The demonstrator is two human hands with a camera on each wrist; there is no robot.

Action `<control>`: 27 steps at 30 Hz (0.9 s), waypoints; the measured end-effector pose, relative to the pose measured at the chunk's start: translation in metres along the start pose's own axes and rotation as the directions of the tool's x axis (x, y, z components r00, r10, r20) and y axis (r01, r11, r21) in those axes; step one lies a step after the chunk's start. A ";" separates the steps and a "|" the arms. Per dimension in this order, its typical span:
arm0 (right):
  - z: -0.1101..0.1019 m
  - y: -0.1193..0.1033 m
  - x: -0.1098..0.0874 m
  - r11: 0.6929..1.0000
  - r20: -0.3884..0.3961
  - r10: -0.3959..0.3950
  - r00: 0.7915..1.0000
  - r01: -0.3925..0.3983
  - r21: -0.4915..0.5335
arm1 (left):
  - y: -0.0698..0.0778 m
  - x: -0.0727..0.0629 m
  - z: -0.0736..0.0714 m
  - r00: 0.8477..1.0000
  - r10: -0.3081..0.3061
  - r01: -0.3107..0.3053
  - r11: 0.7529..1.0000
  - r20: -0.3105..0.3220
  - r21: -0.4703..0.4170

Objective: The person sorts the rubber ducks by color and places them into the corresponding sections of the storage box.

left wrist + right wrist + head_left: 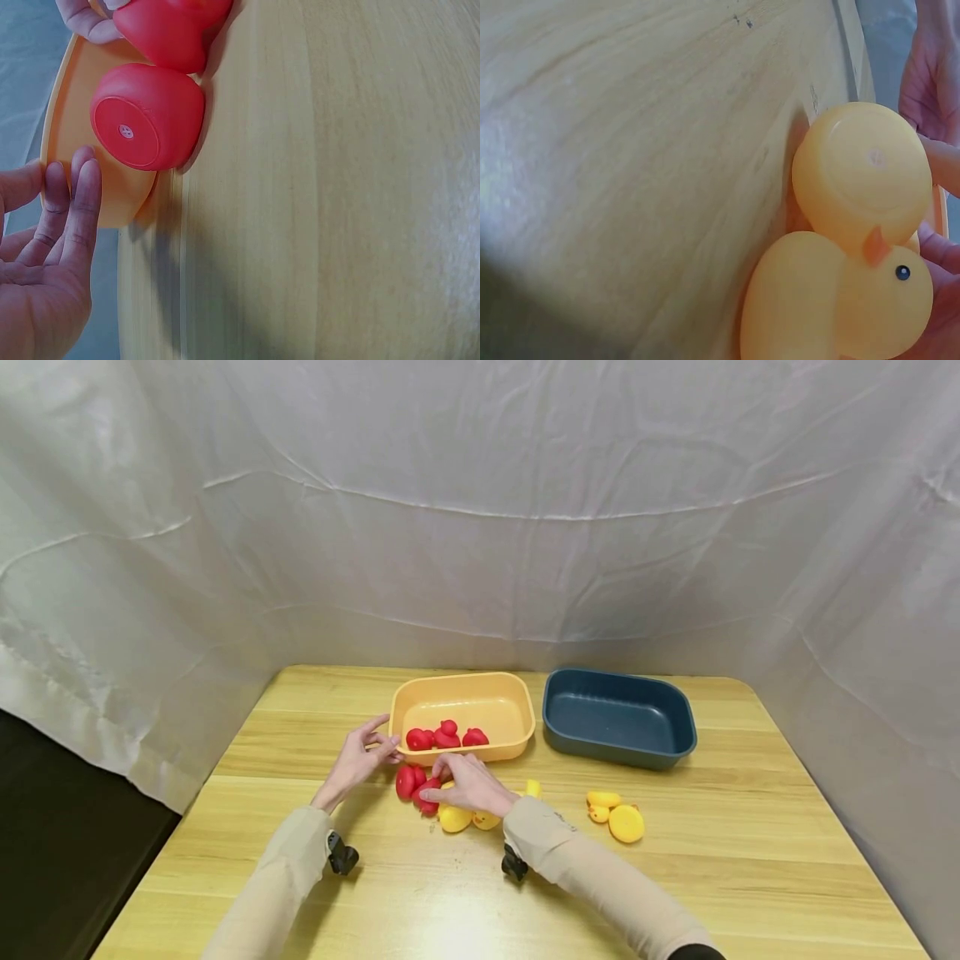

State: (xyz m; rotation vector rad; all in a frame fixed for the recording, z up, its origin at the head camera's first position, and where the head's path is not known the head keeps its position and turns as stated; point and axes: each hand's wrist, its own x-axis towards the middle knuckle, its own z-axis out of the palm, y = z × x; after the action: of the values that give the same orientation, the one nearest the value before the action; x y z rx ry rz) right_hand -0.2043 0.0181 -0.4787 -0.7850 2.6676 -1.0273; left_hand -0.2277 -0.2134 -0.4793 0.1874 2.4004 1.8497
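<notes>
The left hand pinches the left rim of the orange-yellow bin, thumb and fingers at its near left corner. Just in front of that bin, the right hand grips a red rubber duck between thumb and fingers. Another red duck lies beside it, its flat base facing the left wrist camera. Several red ducks sit inside the bin along its near wall. Under and beside the right hand are yellow rubber ducks, one tipped with its base showing; the hand partly hides them in the head view.
A dark blue bin stands to the right of the orange-yellow one. More yellow ducks lie in front of it on the wooden table. A pale sheet hangs behind and along the sides.
</notes>
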 end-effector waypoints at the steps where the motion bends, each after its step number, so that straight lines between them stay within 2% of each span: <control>1: 0.000 0.000 0.000 1.000 0.001 -0.003 1.000 0.003 0.003 | 0.000 0.000 0.000 1.000 0.000 0.000 1.000 0.000 0.001; 13: 0.001 -0.002 0.001 0.999 0.045 0.014 0.999 -0.017 0.052 | 0.000 0.000 0.000 1.000 -0.001 0.001 1.000 -0.001 -0.015; 27: -0.001 -0.007 -0.004 0.997 0.074 -0.022 0.997 0.016 0.078 | 0.000 0.000 0.000 1.000 0.004 -0.004 1.000 0.004 -0.003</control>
State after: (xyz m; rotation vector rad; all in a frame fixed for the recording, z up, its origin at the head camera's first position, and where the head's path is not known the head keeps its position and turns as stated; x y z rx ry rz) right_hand -0.1991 0.0166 -0.4733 -0.8188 2.5463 -1.0765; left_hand -0.2280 -0.2136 -0.4795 0.1955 2.3961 1.8529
